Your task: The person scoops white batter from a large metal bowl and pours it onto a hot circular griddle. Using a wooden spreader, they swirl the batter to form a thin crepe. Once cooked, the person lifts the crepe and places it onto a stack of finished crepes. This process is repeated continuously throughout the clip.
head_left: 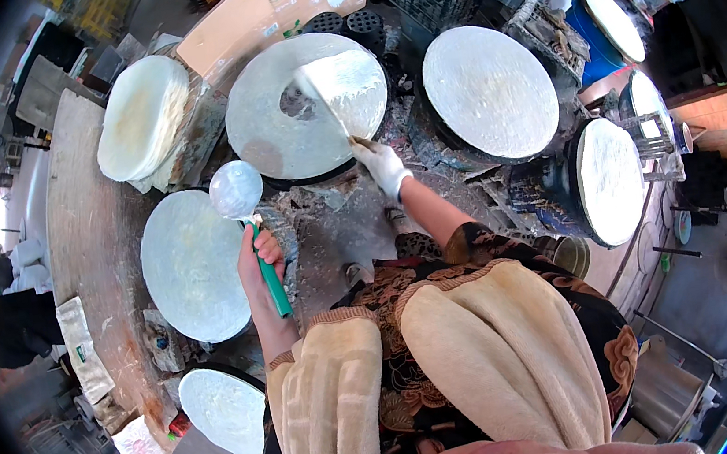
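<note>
My bare left hand (264, 253) is closed around the green handle of a ladle (236, 190). The ladle's round bowl is coated white and hovers near the edge of the left griddle (195, 267), which a pale sheet covers. In a white glove, my right hand (382, 167) grips the end of a long thin spreader (326, 102), its blade partly blurred. That blade lies across the middle griddle (258, 105). White wet batter (352, 73) covers the griddle's far right part, and a dark grey patch shows near its centre.
A stack of pale round flatbreads (139, 117) stands at back left, beside a cardboard sheet (236, 23). More coated griddles stand around me: one right (491, 94), one far right (611, 183), one front left (223, 410). A wooden board (85, 230) runs along the left.
</note>
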Demonstrator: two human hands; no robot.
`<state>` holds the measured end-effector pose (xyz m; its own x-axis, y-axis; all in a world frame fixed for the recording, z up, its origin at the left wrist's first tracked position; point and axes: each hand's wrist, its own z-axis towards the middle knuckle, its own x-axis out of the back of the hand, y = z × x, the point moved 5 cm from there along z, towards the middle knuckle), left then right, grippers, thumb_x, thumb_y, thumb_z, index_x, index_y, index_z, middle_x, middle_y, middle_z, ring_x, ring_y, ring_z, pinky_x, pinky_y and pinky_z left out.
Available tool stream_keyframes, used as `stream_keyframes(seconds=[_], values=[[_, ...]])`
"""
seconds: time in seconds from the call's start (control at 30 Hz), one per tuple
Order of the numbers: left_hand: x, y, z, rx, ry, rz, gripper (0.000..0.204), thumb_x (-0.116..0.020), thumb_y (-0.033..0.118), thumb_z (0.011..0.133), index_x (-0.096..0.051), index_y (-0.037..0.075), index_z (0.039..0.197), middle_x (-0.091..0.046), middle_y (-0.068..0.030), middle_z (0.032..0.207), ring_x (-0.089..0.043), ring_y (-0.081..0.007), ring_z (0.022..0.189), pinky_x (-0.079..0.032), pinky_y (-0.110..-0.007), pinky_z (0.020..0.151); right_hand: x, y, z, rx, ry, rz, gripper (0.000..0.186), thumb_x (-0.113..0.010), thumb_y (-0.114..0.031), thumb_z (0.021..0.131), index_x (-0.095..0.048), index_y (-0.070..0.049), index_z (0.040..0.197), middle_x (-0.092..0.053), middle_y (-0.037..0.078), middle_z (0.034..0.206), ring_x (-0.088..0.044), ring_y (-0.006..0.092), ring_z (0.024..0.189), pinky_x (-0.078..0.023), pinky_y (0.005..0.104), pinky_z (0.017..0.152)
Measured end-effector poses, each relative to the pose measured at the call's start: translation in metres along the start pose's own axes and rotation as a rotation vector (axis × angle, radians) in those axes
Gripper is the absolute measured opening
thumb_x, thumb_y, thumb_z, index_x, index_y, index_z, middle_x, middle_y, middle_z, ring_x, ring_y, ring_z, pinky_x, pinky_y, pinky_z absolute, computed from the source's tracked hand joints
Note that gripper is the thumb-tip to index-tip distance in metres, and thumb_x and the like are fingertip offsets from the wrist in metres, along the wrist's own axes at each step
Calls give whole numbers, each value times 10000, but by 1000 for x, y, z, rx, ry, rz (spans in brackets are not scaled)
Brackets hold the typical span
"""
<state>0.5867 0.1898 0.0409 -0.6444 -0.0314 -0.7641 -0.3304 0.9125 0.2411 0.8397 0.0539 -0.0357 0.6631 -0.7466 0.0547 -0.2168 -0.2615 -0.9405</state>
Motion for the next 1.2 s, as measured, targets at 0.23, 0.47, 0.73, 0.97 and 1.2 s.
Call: stream_keyframes(seconds=[0.23, 0.47, 0.73, 0.97, 1.2], values=[[2, 2, -6, -61, -74, 58, 256, -424, 231, 994, -394, 89, 784, -358, 35, 574, -342, -49, 415, -305, -199, 331, 78, -28, 64, -36, 81, 90, 456, -583, -300, 885, -557, -37, 1257, -654, 81, 975, -569, 95, 835, -451, 243, 763], [-29, -9, -20, -32, -10, 158, 402, -427, 326, 983, -368, 146, 629, -328, 47, 462, -306, -66, 344, -244, -207, 295, 48, -80, 71, -119, -329, -242, 386, -609, -281, 870, -619, -74, 1195, -652, 34, 949, -532, 111, 702, -447, 251, 594], [-22, 2, 15, -10, 62, 333, 388, -482, 335, 951, -377, 148, 628, -356, 40, 478, -342, -80, 367, -272, -218, 317, 53, -52, 105, 267, -457, -487, 414, -572, -256, 900, -569, -16, 1238, -651, 63, 1057, -569, 139, 871, -441, 275, 842], [-14, 6, 97, 120, 74, 346, 329, -514, 306, 939, -401, 120, 693, -381, 26, 524, -374, -88, 408, -319, -226, 364, 115, -49, 33, -95, -421, -226, 431, -584, -292, 886, -574, -68, 1255, -631, 12, 835, -524, 61, 628, -462, 230, 569], [-48, -31, 157, -129, 146, 520, 154, -493, 213, 936, -414, 89, 890, -458, -22, 655, -436, -122, 484, -386, -280, 430, 9, 17, -38, 86, -28, -231, 463, -548, -314, 899, -536, -43, 1274, -658, 100, 998, -593, 141, 828, -462, 258, 776]])
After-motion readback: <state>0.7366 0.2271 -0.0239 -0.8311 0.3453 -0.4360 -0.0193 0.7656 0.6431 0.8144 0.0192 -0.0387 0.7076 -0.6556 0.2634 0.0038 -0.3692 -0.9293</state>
